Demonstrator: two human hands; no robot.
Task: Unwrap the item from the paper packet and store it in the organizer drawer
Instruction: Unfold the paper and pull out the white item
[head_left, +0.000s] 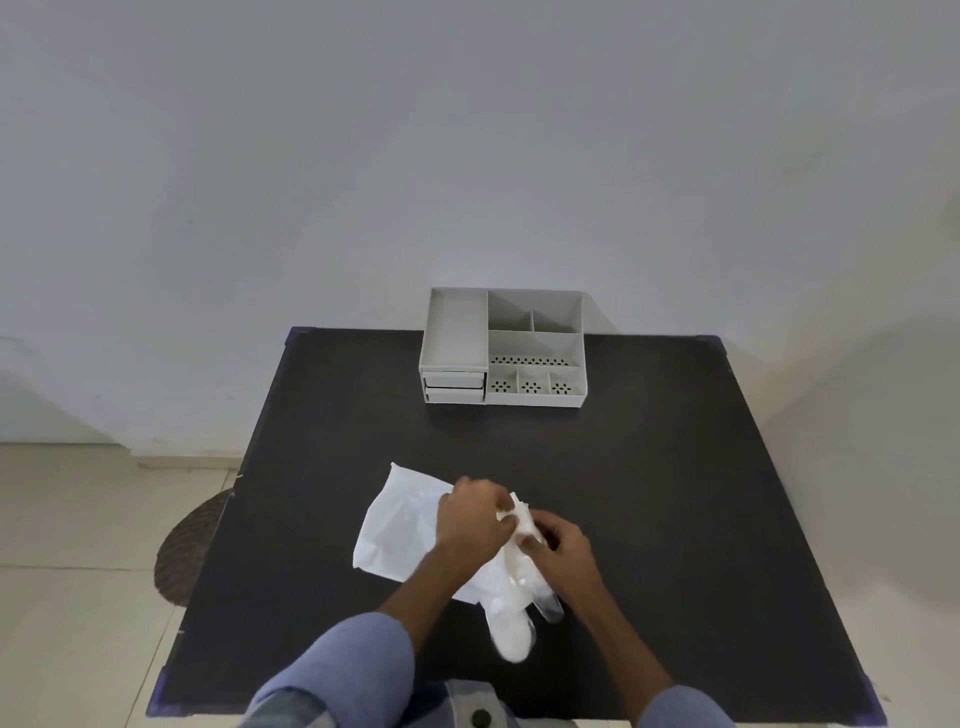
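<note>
A white paper packet (397, 525) lies flat on the dark table (649, 493), left of my hands. My left hand (475, 519) and my right hand (563, 551) both pinch the top of a white wrapped item (511, 597), which hangs blurred between them towards the table's near edge. A bit of clear wrapping (550, 608) shows at its right side. What is inside the wrapping I cannot make out. The grey organizer (501, 348) stands at the far edge of the table, with two shut drawers (453, 387) at its lower left.
The organizer's top has an open tray and several open compartments (535, 338). A round woven mat (189, 545) lies on the tiled floor left of the table. A plain wall rises behind the table.
</note>
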